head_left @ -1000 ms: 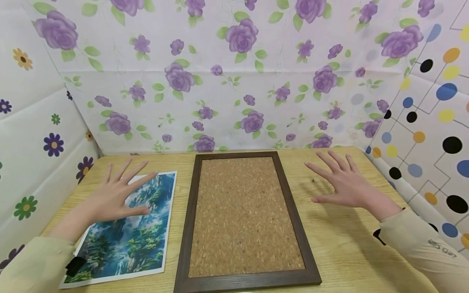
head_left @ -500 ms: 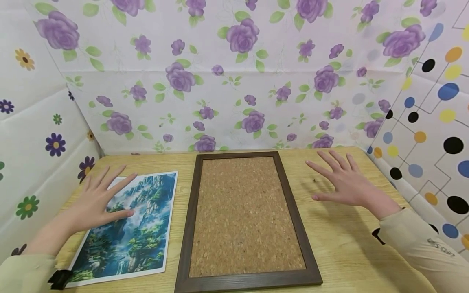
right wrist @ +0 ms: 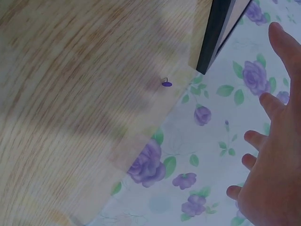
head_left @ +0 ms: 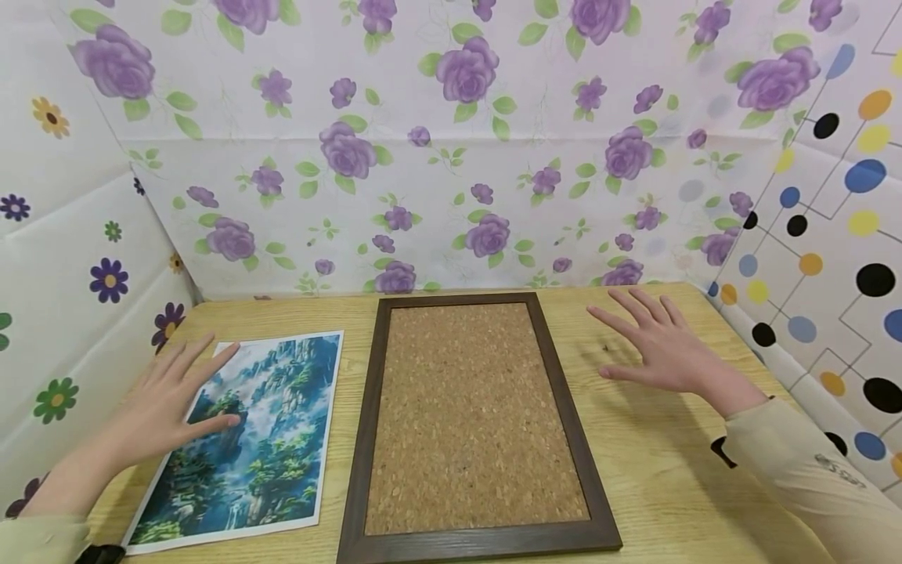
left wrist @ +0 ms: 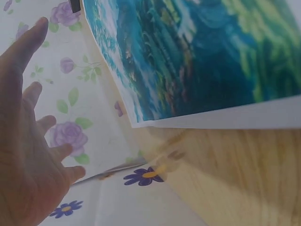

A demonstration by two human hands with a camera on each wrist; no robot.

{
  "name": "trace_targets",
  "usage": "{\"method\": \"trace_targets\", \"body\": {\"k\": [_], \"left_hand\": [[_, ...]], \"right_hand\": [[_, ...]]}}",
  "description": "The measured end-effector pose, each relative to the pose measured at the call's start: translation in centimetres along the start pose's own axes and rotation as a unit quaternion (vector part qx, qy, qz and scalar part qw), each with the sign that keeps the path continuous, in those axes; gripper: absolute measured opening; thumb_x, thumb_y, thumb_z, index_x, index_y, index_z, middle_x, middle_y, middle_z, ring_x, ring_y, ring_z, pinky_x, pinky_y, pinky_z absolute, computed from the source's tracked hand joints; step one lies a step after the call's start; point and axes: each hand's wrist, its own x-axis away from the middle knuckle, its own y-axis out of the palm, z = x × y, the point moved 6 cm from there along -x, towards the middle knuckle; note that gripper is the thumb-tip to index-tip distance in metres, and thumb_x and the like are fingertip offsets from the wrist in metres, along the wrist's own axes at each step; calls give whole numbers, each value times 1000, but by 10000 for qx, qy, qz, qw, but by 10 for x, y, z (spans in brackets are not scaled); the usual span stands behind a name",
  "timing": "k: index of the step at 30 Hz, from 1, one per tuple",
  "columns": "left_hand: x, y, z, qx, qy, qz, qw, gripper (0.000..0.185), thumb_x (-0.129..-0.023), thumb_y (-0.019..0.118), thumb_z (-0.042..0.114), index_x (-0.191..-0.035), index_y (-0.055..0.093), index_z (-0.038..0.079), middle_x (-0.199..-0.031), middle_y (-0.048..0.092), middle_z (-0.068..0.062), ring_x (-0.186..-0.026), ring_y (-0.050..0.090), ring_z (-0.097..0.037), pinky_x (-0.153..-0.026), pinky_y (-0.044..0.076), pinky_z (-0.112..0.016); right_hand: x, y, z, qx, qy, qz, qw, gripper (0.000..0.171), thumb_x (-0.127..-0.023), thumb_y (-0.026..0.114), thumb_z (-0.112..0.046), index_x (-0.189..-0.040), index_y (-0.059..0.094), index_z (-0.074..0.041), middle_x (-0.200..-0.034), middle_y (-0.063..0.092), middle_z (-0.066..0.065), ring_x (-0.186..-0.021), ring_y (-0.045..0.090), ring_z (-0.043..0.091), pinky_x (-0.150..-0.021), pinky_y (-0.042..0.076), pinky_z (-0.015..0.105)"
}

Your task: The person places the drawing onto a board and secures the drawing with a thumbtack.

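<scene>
A cork board in a dark brown frame lies at the middle of the table. To its left is a printed landscape picture of misty cliffs and trees with a white border. My left hand is over the picture's left side, fingers straight and spread, holding nothing. On the right of the board my right hand hovers with fingers spread and nothing in them. Near its index finger and thumb lies a small thumbtack with a purple head, its pin pointing up in the right wrist view.
The wooden table is walled in by patterned cloths: purple roses at the back, coloured daisies on the left, dots joined by lines on the right. A dark strap hangs at the right sleeve.
My left hand has moved left and down toward me, uncovering more of the picture. The right hand has stayed almost in place. Board, picture and thumbtack have not moved.
</scene>
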Motion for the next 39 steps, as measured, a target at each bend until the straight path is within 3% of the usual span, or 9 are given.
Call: {"method": "trace_targets", "body": {"k": [5, 14, 24, 31, 39], "left_hand": [[3, 5, 1, 207, -298, -452, 9983, 104, -81, 78, 46, -161, 14, 27, -163, 13, -27, -132, 32, -62, -89, 32, -83], [9, 14, -5, 580, -712, -794, 9926, 106, -83, 76, 46, -161, 9, 22, -154, 20, -38, -126, 34, -65, -85, 36, -82], [14, 19, -13, 904, -955, -835, 9878, 110, -84, 77, 42, -161, 5, 9, -148, 25, -42, -126, 33, -63, -88, 36, -80], [19, 20, -18, 930, -1401, -1095, 9797, 110, -86, 73, 45, -160, 1, 6, -144, 24, -47, -123, 32, -66, -87, 36, -81], [23, 19, -25, 958, -1756, -1327, 9708, 107, -88, 71, 44, -153, 8, -13, -139, 24, -53, -118, 33, -69, -86, 40, -77]], "right_hand": [[-2, 3, 3, -21, -93, 96, 9999, 86, -85, 69, -59, -157, 29, -32, -166, 16, 12, -151, 13, 40, -115, 13, 71], [-6, 7, 7, -149, -307, 289, 9990, 80, -86, 71, -52, -154, 37, -28, -163, 23, 13, -148, 20, 42, -112, 20, 70], [-9, 18, 15, -200, -476, 474, 9975, 78, -83, 77, -44, -150, 44, -21, -158, 35, 17, -142, 33, 45, -108, 30, 68], [-10, 23, 21, -214, -570, 616, 9962, 72, -81, 80, -35, -145, 51, -16, -152, 43, 18, -138, 39, 45, -107, 33, 67], [-11, 28, 25, -188, -675, 498, 9963, 69, -83, 78, -38, -143, 52, -16, -146, 49, 19, -133, 43, 44, -102, 38, 66]]}}
